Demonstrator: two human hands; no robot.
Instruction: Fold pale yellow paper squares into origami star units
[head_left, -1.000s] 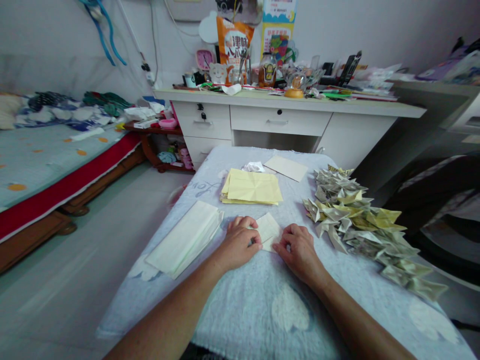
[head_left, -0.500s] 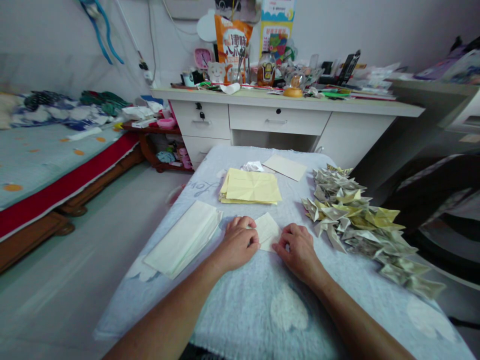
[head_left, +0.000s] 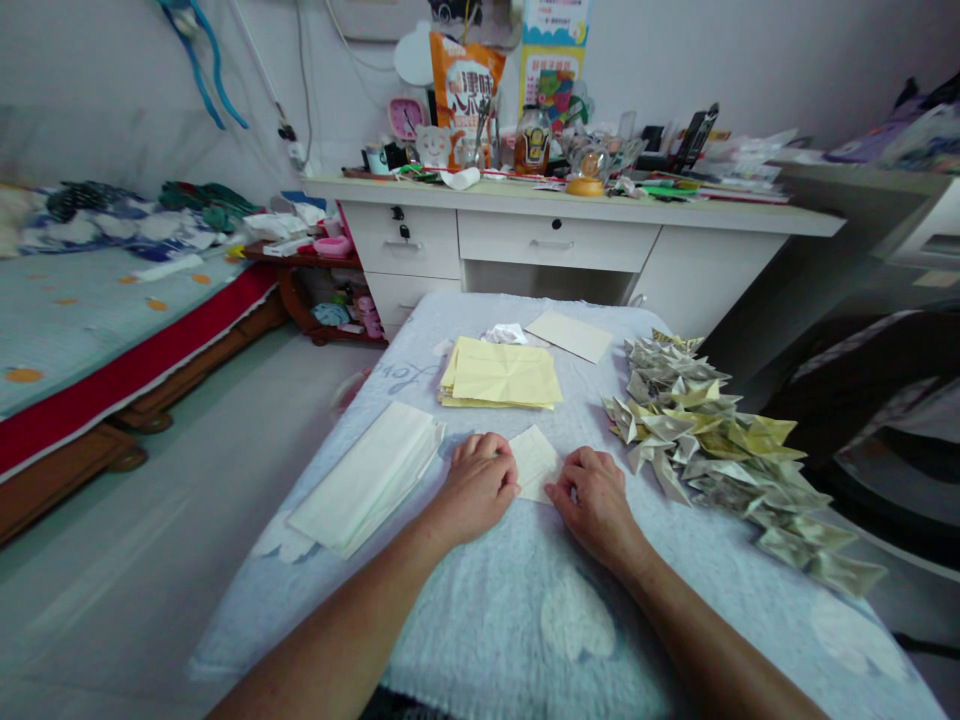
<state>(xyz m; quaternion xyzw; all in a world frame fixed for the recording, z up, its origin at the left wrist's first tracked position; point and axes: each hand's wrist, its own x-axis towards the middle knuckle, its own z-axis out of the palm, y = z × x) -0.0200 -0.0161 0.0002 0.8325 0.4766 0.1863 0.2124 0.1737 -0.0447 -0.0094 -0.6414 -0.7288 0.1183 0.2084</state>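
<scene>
A small folded piece of pale paper lies on the cloth between my two hands. My left hand is closed at its left edge, fingers curled and pressed together. At its lower right corner, my right hand pinches the paper with thumb and forefinger. My fingers partly hide its edges. To the left lies a stack of long white folded paper. Beyond my hands rests a pile of creased yellow sheets. Many pointed folded-paper pieces are heaped in rows on the right.
A light blue cloth covers the table. Towards its far end are a crumpled white tissue and a flat cream card. Behind stands a white desk cluttered with jars and packets. A bed is at the left.
Both hands stay in nearly the same place on the paper. My left fingers have shifted very slightly, and the folded paper lies almost as before.
</scene>
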